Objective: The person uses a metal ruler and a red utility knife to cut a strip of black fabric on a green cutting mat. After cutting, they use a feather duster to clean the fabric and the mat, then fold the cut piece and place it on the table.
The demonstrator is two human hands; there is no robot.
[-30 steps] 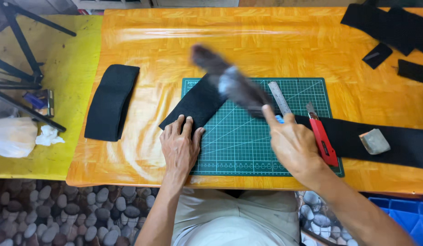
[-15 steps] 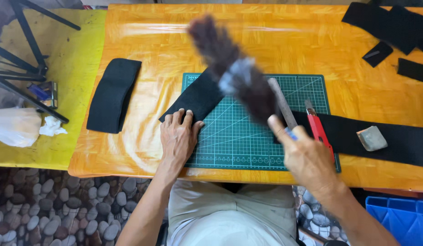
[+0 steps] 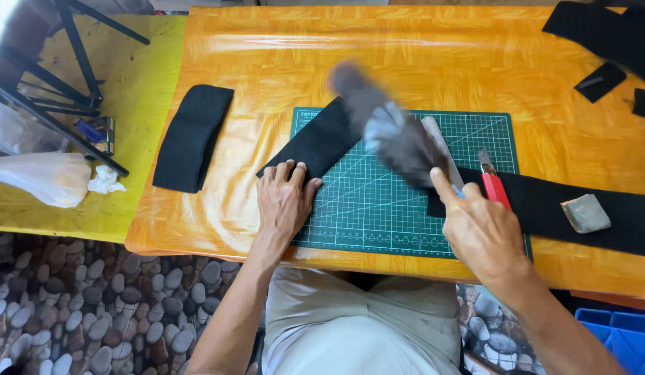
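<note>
Head view, looking down on the green cutting mat (image 3: pixel 378 208); our right hand (image 3: pixel 483 232) is closed on the handle of a dark brush (image 3: pixel 388 132), whose blurred head lies above the mat's upper middle, forefinger stretched along the handle; our left hand (image 3: pixel 284 201) lies flat, fingers spread, gripping nothing, pressing on the black felt strip (image 3: pixel 315 142) at the mat's left edge; that strip runs slantwise from the mat's top edge down past its left side. At the mat's right part a metal ruler (image 3: pixel 437 142) lies slantwise, and just beside it a red utility knife (image 3: pixel 492 182); both rest partly on a long black felt band (image 3: pixel 600 215) reaching rightward off the mat; a grey block (image 3: pixel 585 212) sits on that band. Left of the mat, well apart, lies a folded black felt piece (image 3: pixel 192 137) on the orange table (image 3: pixel 378 55); black offcuts (image 3: pixel 604 35) lie beyond the mat's upper right corner.
</note>
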